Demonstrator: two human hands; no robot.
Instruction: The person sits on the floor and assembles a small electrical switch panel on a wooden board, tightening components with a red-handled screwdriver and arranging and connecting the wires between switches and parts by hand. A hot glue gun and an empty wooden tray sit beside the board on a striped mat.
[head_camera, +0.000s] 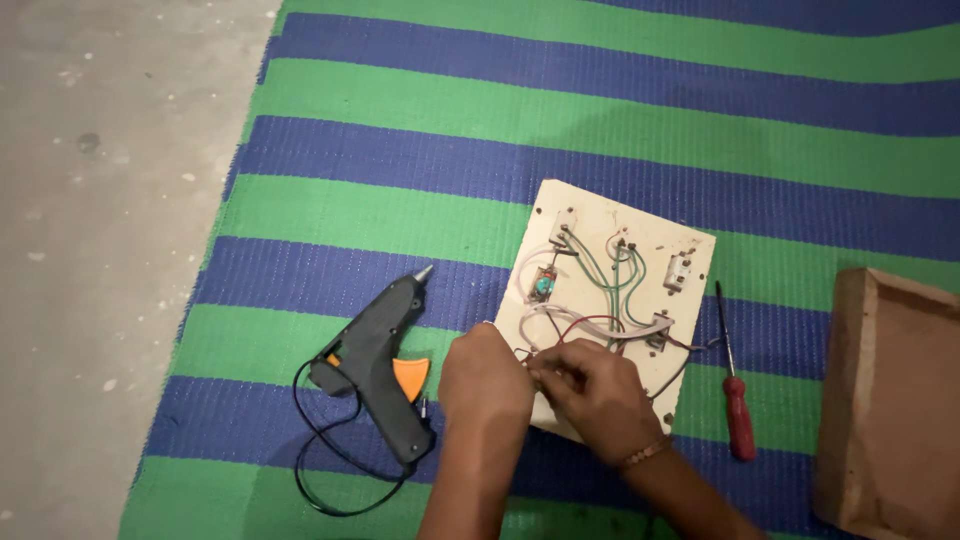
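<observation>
A cream switch board (600, 225) lies back-side up on a green and blue striped mat, with switch bodies and green, red and white wires (600, 290) across it. Both hands meet over its near edge. My left hand (485, 380) is curled at the board's near left corner and pinches wire ends. My right hand (595, 395), with a thread band at the wrist, also pinches the wires between thumb and fingers. The wire ends themselves are hidden by my fingers.
A black glue gun (375, 360) with an orange trigger and a looped black cord lies left of the board. A red-handled screwdriver (735, 390) lies to its right. A wooden box (885, 400) sits at the right edge. Bare concrete floor (100, 250) is on the left.
</observation>
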